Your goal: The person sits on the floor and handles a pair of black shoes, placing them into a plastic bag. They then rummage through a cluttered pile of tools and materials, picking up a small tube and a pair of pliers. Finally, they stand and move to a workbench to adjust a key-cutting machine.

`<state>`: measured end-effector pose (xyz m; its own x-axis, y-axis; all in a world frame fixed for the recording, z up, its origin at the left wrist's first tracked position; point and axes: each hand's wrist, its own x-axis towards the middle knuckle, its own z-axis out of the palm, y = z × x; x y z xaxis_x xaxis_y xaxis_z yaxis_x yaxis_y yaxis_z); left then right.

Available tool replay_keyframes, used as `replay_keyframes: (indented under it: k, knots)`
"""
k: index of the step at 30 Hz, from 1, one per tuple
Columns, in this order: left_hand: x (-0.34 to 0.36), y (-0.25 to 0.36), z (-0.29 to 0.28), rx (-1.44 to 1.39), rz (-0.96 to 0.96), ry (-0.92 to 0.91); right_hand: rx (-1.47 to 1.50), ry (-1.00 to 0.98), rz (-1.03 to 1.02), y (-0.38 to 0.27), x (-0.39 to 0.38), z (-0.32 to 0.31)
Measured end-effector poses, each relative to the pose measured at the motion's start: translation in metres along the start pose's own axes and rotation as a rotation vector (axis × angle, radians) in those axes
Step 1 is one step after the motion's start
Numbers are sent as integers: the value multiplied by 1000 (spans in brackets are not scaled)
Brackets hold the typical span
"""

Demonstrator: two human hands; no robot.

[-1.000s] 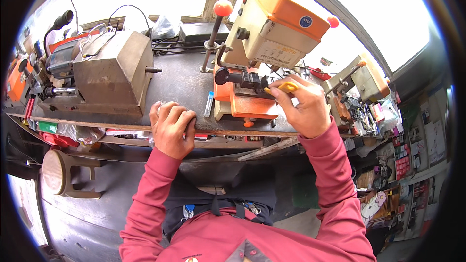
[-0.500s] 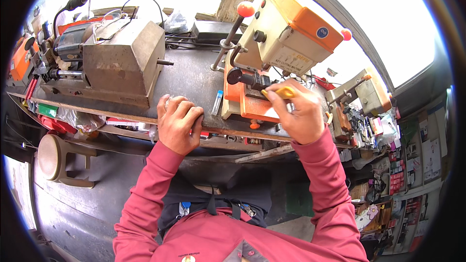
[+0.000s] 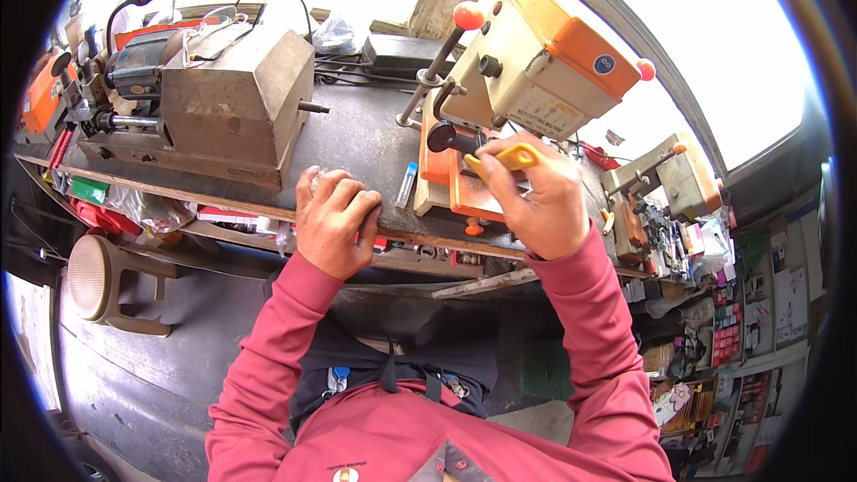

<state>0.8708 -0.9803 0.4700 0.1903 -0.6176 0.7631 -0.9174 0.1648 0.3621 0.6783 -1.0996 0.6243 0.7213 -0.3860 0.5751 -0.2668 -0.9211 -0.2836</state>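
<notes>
On the front edge of the bench (image 3: pixel 357 138) rests my left hand (image 3: pixel 336 219), palm down, fingers bent and a little apart; I see nothing held in it. My right hand (image 3: pixel 546 201) pinches a slim yellow tool (image 3: pixel 520 157) with a hole in its handle. Its tip points left at the vise of an orange and cream key cutting machine (image 3: pixel 558 58). Fingers hide part of the tool, and its working end is too small to make out. A black round knob (image 3: pixel 441 136) on the machine's vise sits just left of the tip. Between my hands lies a small blue-capped tube (image 3: pixel 406 185).
A grey metal machine (image 3: pixel 232 107) with a motor and protruding shaft stands at the left. Another small key machine (image 3: pixel 665 183) is at the right, near many small tools. Below the bench are cluttered shelves. A beige plastic stool (image 3: pixel 94 281) stands on the floor.
My right hand has shifted slightly left with the yellow tool, whose tip now sits closer to the black knob. The whole view has shifted slightly; my left hand stays at the bench edge.
</notes>
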Motion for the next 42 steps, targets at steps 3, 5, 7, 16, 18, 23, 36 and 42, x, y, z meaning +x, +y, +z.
replay_keyframes:
  k: [3,5,7,16,18,23,36,42]
  knots:
    - [0,-1,-1,-4,3,3,43,51,-15,-2,3,0]
    - [0,-1,-1,-7,1,6,132,146,57,-2,5,-3]
    - [-1,-1,-1,4,-5,10,75,109,2,-1,6,-5]
    - [0,-1,0,7,3,0,93,160,64,5,-2,-27]
    - [-1,-2,0,10,0,3,-22,11,198,4,-6,-44]
    - [-1,-2,1,2,-3,2,-89,-203,293,13,4,-32]
    - [-4,-4,2,-22,-8,19,32,-215,159,-10,47,21]
    - [-4,-5,1,-20,-7,9,218,-109,251,-15,38,2]
